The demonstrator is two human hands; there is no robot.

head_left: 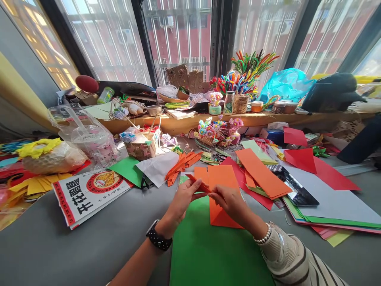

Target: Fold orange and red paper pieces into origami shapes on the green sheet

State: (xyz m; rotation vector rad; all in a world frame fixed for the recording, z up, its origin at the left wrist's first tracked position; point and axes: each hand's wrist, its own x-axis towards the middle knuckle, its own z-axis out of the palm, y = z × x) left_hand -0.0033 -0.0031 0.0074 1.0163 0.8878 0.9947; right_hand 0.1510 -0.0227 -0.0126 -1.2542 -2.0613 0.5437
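The grey counter [89, 250] carries a green sheet [208, 258], with orange paper [223, 214] upon it. Above, your left hand [182, 199] and right hand [231, 201] come close; left fingers pinch a folded orange piece [202, 186] (thumb on top), right fingers pinch its right end.

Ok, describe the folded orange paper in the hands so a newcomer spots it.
Start at the large green sheet at bottom centre. Over its far end, the left hand and right hand hold a narrow, folded orange paper. It alone is held, unlike the wide orange sheet and orange strips nearby.
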